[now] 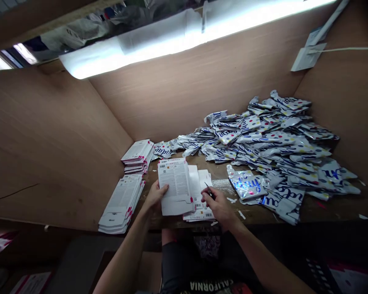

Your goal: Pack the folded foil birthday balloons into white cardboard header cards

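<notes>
My left hand (155, 195) grips the left edge of a flat white printed packet (175, 192), its thumb lying on the front. The packet is tilted up and covered with small text, with a barcode at the top. In my right hand (218, 206) is a small dark pointed tool (210, 192), its tip directed up and left; its exact kind is too small to tell. More white packets (199, 215) lie beneath the held one, between my hands. To the right of my right hand rests a folded silver foil balloon (247, 185) with blue lettering.
Two stacks of white packets, a near stack (121, 204) and a far stack (136, 151), stand along the left wall. A large heap of folded foil balloons (272, 139) fills the back right. White scraps (241, 214) dot the table. A bright lamp (159, 45) hangs above.
</notes>
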Demonstrator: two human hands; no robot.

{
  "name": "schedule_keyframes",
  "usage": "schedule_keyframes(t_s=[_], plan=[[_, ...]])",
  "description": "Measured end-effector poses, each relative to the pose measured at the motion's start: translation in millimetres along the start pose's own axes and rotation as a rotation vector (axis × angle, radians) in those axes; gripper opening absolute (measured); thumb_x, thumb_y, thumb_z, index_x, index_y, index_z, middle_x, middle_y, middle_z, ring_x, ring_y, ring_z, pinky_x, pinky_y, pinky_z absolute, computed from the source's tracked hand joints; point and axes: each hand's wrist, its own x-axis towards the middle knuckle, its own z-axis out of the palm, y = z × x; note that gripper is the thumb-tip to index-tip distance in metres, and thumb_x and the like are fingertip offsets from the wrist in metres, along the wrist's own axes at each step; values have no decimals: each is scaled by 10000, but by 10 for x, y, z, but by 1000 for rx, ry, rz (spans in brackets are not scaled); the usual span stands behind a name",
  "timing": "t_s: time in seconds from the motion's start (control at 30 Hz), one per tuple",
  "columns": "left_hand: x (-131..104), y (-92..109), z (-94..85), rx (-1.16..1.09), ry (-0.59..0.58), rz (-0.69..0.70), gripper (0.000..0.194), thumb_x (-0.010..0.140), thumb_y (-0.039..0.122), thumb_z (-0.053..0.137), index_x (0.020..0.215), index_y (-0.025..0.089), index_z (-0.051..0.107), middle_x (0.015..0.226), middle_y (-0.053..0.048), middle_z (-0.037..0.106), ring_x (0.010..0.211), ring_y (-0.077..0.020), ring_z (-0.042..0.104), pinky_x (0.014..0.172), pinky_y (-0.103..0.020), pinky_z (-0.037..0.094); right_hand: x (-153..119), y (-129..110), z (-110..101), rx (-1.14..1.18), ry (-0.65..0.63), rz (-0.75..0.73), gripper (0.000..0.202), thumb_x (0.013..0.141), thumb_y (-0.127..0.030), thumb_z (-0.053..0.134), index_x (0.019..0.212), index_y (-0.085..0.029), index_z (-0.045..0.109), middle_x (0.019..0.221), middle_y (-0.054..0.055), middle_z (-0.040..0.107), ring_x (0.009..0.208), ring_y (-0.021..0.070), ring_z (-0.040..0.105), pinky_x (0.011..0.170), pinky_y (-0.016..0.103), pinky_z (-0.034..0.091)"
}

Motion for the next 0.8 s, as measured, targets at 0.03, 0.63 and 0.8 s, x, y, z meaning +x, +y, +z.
schedule_keyframes(t_s=[0.03,0.63,0.8], plan=[[-53,50,6,10,16,37,695,719,541,888,1228,121,671,1135,-171,789,1048,-348,744,971,-513,575,-5,-25,5,88,-4,44,343,846,-539,744,866,-206,665,727,11,687,596,143,542,533,253,399],[-968,537,-621,80,316,438,574,934,499,734,1405,238,533,1242,-122,748,1086,-311,727,901,-450,615,571,-241,1237,245,-584,-317,405,854,-464,801,1173,-223,741,1133,51,776,1016,258,695,936,398,560],[-924,82,-705,69,539,355,562,802,539,820,1209,208,618,1187,-122,734,1137,-324,672,1038,-443,534,798,2,1533,-72,-424,-445,367,789,-453,801,1057,-208,741,988,28,714,943,219,609,883,333,493]])
